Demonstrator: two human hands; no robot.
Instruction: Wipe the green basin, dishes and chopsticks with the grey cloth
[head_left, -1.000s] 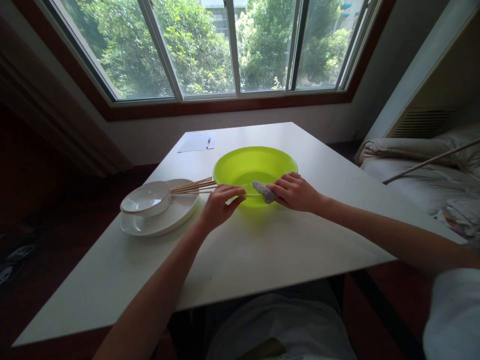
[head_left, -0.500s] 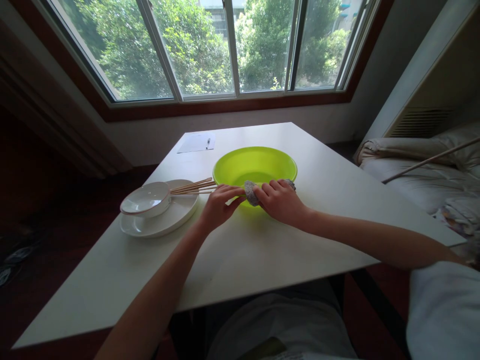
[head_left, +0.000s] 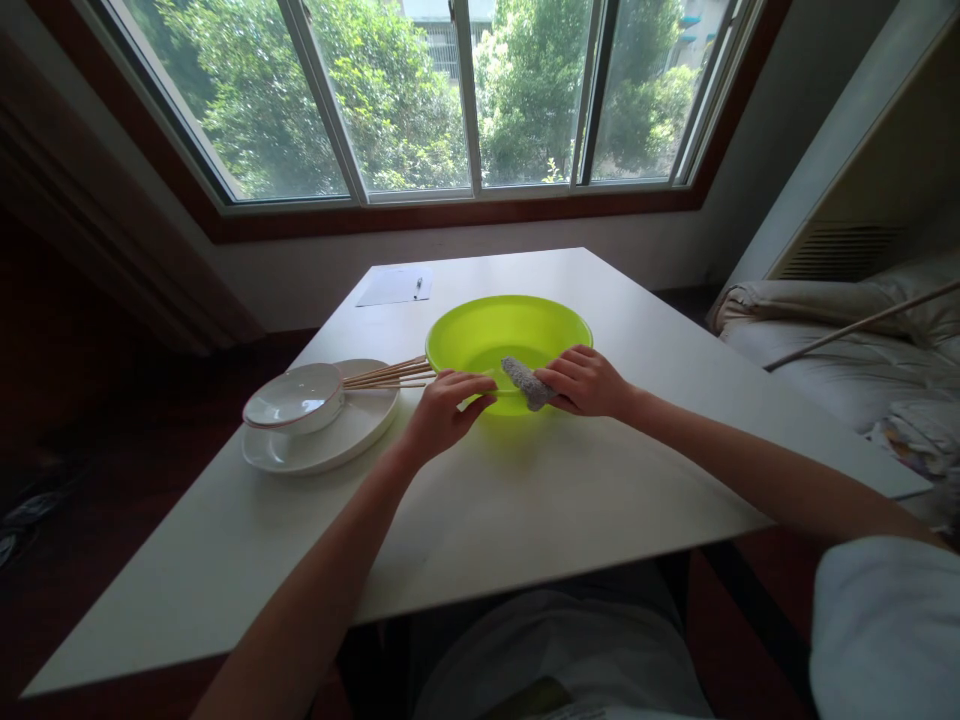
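Note:
A lime-green plastic basin (head_left: 480,335) stands on the white table. My left hand (head_left: 448,410) is closed on its near rim, fingers over the top and thumb below. In my right hand (head_left: 589,380) is a bunched grey cloth (head_left: 527,383), its free end poking out to the left over the near rim. I cannot tell whether the cloth touches the rim.
To the left, a white bowl (head_left: 294,398) sits on a white plate (head_left: 352,440). Several wooden chopsticks (head_left: 386,373) lean from the plate toward the basin. Paper (head_left: 386,285) with a pen (head_left: 418,288) lies at the table's far left.
My right hand has moved a little right and up with the cloth, whose end has come away from my left fingers. My left hand stays at the rim.

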